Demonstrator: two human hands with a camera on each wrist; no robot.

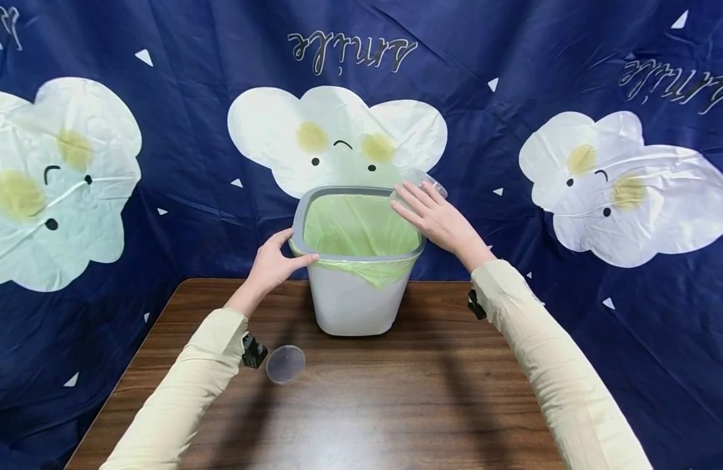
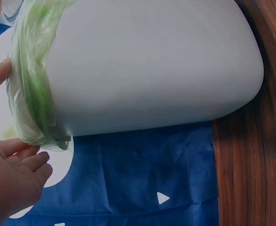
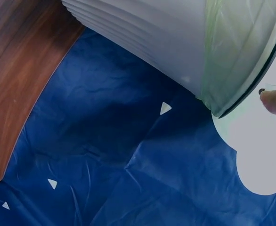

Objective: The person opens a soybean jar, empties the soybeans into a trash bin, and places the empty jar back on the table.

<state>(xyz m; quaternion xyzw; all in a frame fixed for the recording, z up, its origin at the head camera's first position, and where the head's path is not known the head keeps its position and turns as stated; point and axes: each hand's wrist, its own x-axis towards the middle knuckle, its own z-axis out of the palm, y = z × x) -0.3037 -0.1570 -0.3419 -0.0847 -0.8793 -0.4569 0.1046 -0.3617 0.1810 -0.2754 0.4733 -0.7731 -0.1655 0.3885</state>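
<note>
A white trash bin (image 1: 361,300) with a grey rim stands upright on the table, lined with a green bag (image 1: 361,225) folded over the edge. At the rim's left front corner, my left hand (image 1: 274,262) grips it, thumb on the front edge and fingers at the side. My right hand (image 1: 434,219) is above the rim's right back corner and holds a clear plastic container (image 1: 424,180), mostly covered by the fingers. Only the thumb (image 3: 275,101) of that hand shows in the right wrist view. A clear round lid (image 1: 285,364) lies flat on the table.
The brown wooden table (image 1: 361,418) ends just behind the bin. A dark blue curtain (image 1: 191,163) with white clouds and upside-down lettering hangs around the back and sides.
</note>
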